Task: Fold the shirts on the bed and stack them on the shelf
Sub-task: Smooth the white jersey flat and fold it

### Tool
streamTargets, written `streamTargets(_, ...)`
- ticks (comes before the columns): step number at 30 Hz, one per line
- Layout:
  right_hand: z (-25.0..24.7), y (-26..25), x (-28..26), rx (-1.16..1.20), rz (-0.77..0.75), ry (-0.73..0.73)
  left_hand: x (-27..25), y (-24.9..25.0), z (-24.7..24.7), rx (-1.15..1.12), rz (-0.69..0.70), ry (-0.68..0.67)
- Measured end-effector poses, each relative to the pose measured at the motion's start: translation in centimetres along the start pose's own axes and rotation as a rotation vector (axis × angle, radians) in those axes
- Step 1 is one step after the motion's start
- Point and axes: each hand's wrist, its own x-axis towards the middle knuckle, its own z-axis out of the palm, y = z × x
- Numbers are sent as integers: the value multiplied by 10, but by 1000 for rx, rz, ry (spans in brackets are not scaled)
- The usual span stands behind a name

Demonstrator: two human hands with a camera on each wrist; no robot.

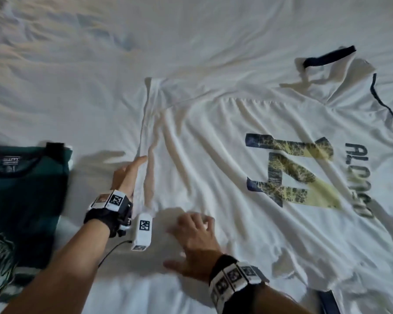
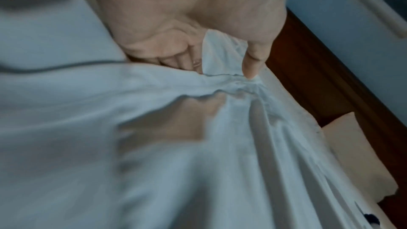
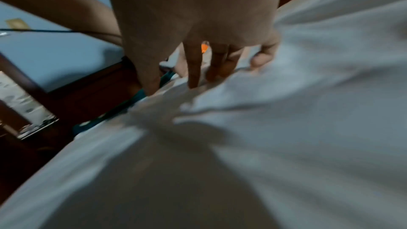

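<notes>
The white shirt (image 1: pixel 247 155) lies spread out on the bed (image 1: pixel 100 53), back side up, with a big 14 and a name printed on it. Its dark collar is at the far right end. Its bottom hem is the end nearest the green shirt (image 1: pixel 25 193).

The green shirt is already folded and sits just left of the white shirt's hem. I think it is put to the side so it stays neat until both can go to the shelf. No shelf shows in these pictures.

The left hand (image 1: pixel 127 175) is at the white shirt's hem. In the left wrist view its thumb and curled fingers (image 2: pixel 176 58) pinch a bunch of the white cloth. I think it holds the hem so the shirt can be pulled flat or folded over.

The right hand (image 1: pixel 193 243) rests on the white shirt near the hem's close corner. Its fingers (image 3: pixel 193 69) are spread and nearly straight, and they grab nothing. I think it presses down to smooth the wrinkles and keep the cloth from sliding.

The white shirt is not folded yet, so the task looks about halfway.
</notes>
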Motion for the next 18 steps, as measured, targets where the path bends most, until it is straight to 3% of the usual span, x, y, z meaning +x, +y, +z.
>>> streamTargets(2,14,-18,-20,-102,57,-206,-16,-26,-7,-40,-30,-21)
streamTargets(3,17,-23,-24,-118,89,-241,-24,-36,-11,-41,-24,-28)
streamTargets(6,18,-25,-25,-106,147,-202,-44,-64,-16,74,34,-3)
streamTargets(10,19,-20,-23,-122,188,-143,-56,-91,-19,131,218,15)
streamTargets(13,17,-27,-25,-52,70,-53,-60,-93,-28,28,362,109)
streamTargets(15,6,-42,-28,103,-3,-139,-59,-98,-36,43,417,152)
streamTargets(18,15,-45,-38,109,-23,-136,-60,-112,-48,175,374,160)
